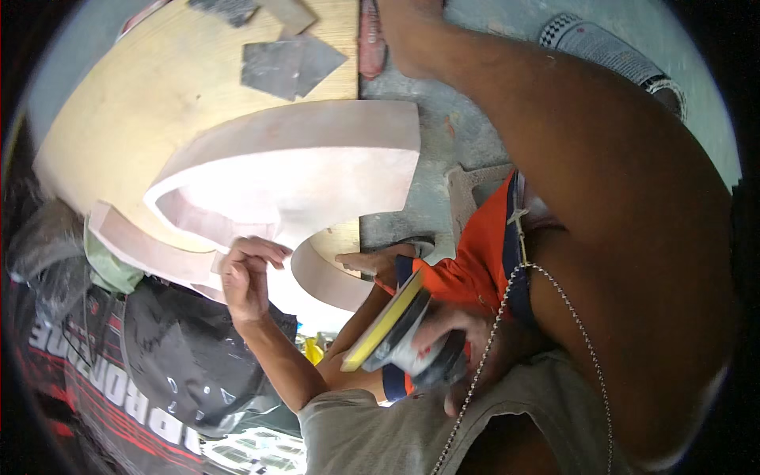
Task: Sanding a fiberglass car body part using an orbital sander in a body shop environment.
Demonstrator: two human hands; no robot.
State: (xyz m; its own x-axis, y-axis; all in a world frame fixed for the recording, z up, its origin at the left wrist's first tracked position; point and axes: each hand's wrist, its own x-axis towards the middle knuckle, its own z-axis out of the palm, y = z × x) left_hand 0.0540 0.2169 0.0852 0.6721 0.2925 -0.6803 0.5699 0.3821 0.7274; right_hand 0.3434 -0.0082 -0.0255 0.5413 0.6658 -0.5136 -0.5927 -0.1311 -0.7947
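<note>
From where I stand, the big shaped piece (293, 170) has a chalky, matt skin of whitish pink, smooth along its thick side wall, with a hollow at one end and a rounded cut-out curving into its near side. A slimmer curved strip (154, 253) with the same pale finish lies beside it. Both are on a yellowish board (103, 142) with a faint wood grain, where flat grey scraps (293, 65) lie too, one cut to a point. The floor (467, 119) is rough, stained grey concrete.

The big piece's long axis runs from the person's left to right: the narrow, rounded end points left, the broad, squared end right, out past the board's edge over the floor.

The left hand (247, 279) is raised at the piece's near side, fingers loosely bent and gripping nothing I can see; whether the fingertips touch the surface, I can't tell. The right hand (455, 332), blurred, is wrapped around the grey-and-dark body of a sander (388, 321), whose round yellow pad tilts toward the piece, well apart from it. The piece lies ahead of both hands, just beyond the left and off to the left of the right.
</note>
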